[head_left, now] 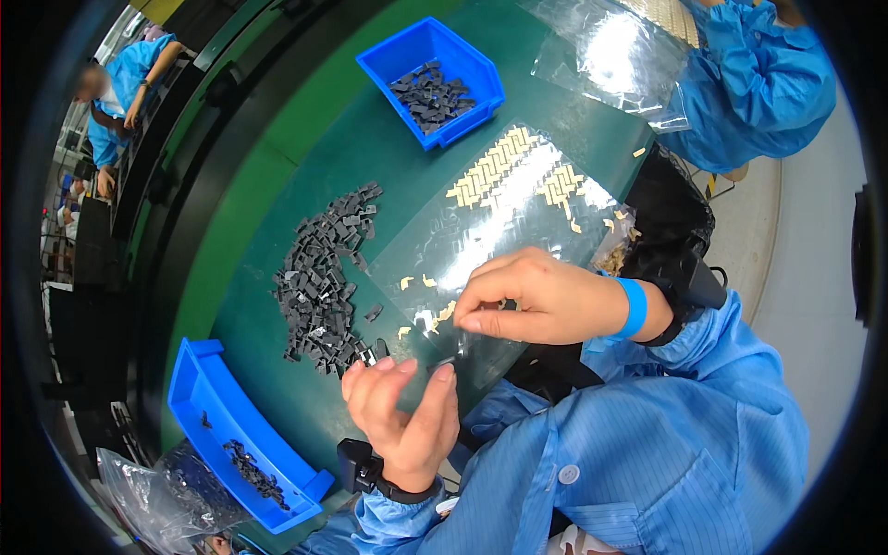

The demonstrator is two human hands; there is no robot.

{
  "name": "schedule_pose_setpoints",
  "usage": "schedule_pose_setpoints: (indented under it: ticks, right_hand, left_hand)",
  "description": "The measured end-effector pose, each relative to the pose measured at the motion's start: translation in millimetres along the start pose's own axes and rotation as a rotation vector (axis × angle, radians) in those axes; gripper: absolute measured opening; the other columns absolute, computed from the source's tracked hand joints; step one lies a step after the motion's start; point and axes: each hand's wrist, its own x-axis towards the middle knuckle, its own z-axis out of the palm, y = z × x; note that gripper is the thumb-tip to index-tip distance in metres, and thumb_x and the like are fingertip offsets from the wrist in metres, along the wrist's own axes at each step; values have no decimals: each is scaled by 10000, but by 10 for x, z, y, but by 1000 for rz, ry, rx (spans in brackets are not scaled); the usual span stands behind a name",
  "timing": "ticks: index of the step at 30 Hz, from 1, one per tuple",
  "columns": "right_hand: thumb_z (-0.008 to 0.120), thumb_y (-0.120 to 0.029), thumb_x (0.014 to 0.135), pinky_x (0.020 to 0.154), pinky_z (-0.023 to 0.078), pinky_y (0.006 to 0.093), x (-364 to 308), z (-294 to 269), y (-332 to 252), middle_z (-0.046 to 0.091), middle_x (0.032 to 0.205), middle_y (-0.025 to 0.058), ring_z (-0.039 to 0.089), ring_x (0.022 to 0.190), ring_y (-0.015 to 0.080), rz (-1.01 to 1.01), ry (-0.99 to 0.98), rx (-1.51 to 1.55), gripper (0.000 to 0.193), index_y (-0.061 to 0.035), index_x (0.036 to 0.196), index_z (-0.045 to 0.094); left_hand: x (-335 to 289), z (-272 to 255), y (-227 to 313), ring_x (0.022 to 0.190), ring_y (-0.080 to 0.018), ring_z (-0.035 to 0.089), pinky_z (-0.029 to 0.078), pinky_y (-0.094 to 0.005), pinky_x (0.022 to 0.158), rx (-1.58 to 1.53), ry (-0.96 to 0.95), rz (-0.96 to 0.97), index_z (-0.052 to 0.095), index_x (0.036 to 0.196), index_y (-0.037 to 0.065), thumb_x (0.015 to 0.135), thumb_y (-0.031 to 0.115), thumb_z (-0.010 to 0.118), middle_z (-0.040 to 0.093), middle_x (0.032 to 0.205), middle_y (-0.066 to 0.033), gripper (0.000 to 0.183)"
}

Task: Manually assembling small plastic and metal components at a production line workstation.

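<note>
My left hand (407, 421) is palm up at the near edge of the dark heap, its thumb apart from its curled fingers. A dark piece (381, 350) shows just beyond those fingertips, and another dark sliver (444, 363) lies by the thumb tip; whether the hand touches either I cannot tell. My right hand (541, 301) is closed in a pinch above a clear plastic sheet (421, 264); whatever sits between its fingertips is hidden. Beside them are a few small cream pieces (442, 316). More cream pieces (495, 166) stand in slanted rows on the sheet's far part.
A heap of small dark grey parts (319, 277) covers the green table (277, 217) left of the sheet. One blue bin (398, 55) with dark parts stands far; another blue bin (199, 388) lies near left. Clear bags (601, 46) and a co-worker's blue sleeve (768, 83) are far right.
</note>
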Motion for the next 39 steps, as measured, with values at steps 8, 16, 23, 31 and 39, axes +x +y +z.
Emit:
schedule_pose_setpoints:
  ticks: [8, 16, 23, 31, 39]
  right_hand:
    - [613, -158, 833, 611, 427, 284, 92, -18, -53, 579, 803, 55, 511, 682, 150, 130, -259, 286, 149, -11, 859, 605]
    - [584, -133, 842, 625, 423, 299, 50, 62, -38, 550, 782, 62, 520, 690, 179, 37, -228, 149, 122, -16, 837, 550]
    - [563, -96, 854, 660, 414, 288, 99, 38, -67, 527, 800, 82, 510, 726, 179, 68, 167, 123, 103, 1, 834, 535]
    - [598, -89, 830, 685, 418, 281, 73, 25, -36, 546, 836, 80, 520, 760, 168, 23, 200, 156, 106, 2, 838, 545]
    - [715, -83, 701, 701, 453, 348, 70, 332, -158, 596, 970, 90, 579, 847, 240, -524, 426, -52, 319, -44, 979, 562]
  left_hand:
    - [-68, 15, -42, 941, -244, 501, 359, -470, 927, 134, -39, 128, 664, 897, 171, 681, 78, 725, 517, 982, -56, 243]
    - [-43, 36, -79, 936, -263, 520, 369, -463, 913, 62, -94, 88, 655, 912, 134, 660, 86, 731, 531, 1008, -76, 267]
    - [145, 49, -554, 870, -252, 518, 401, -362, 781, 202, -195, -347, 653, 905, 27, 633, 64, 727, 558, 909, -88, 284]
    - [177, 180, -633, 808, -209, 543, 411, -346, 749, 216, -264, -331, 670, 806, 9, 661, 27, 702, 584, 844, -68, 149]
    - [239, 14, 3, 787, -195, 593, 501, -304, 723, -1552, 189, -1128, 568, 958, -13, 824, 78, 616, 607, 912, -119, 169]
